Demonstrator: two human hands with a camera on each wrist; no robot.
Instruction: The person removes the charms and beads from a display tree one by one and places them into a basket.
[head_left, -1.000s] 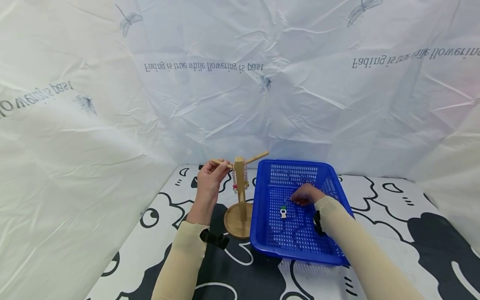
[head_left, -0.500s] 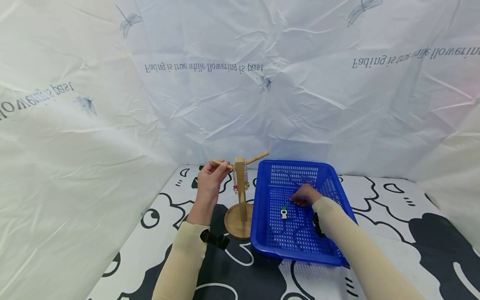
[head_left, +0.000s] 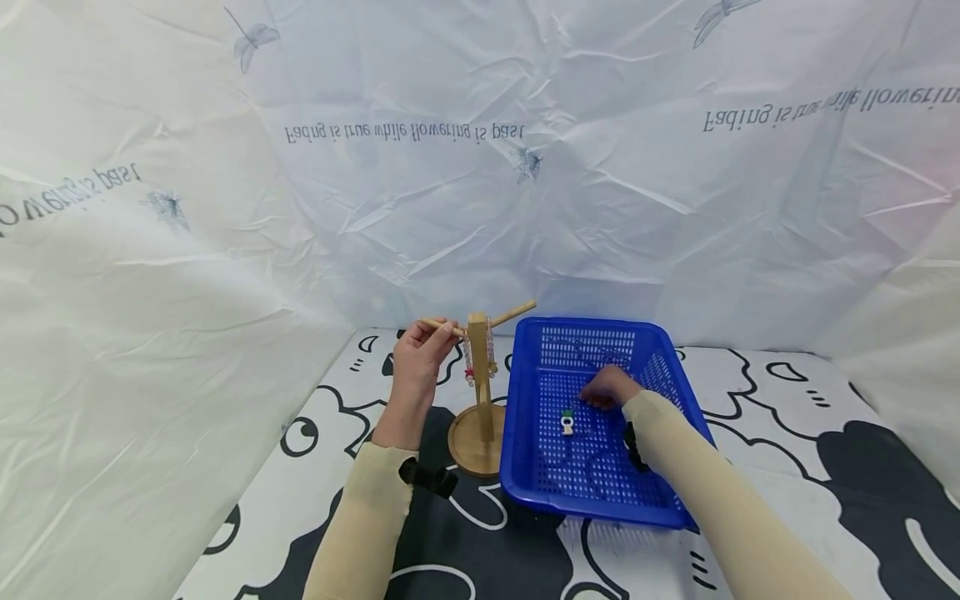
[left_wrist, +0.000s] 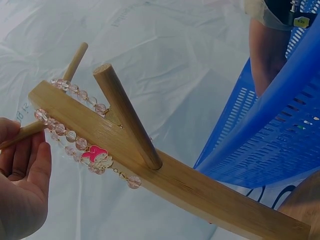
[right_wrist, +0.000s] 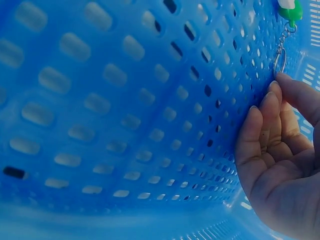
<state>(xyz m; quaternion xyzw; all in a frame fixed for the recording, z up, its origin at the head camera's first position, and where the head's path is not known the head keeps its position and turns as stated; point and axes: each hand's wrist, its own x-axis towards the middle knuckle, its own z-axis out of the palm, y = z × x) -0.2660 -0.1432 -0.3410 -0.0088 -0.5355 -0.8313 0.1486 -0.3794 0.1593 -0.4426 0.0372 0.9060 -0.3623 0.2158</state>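
While the left hand (head_left: pixel 420 354) grips one slim peg (left_wrist: pixel 30 131) of a wooden jewelry stand (head_left: pixel 481 350) just left of a blue plastic basket (head_left: pixel 520 400), the right hand (head_left: pixel 611 387), down inside the basket, pinches the metal clasp (right_wrist: pixel 281 61) of a keychain (head_left: pixel 567 430) with its fingertips. A green-and-white charm (right_wrist: pixel 292 14) lies at the keychain's other end, left of the middle of the basket's floor, closer than the pinching fingers to the basket's front rim (head_left: pixel 581 505). The keychain's long axis runs at a slant, from clasp at the hand to charm at front left. Of the two hands, the right is plainly the nearer, touching the piece; the left is well apart from it, outside the basket and across its left wall. That slanting line, with the wall between keychain and stand, appears to be the relation that matters most. Pink beaded bracelets (left_wrist: pixel 70 135) hang on the stand, left of the basket.
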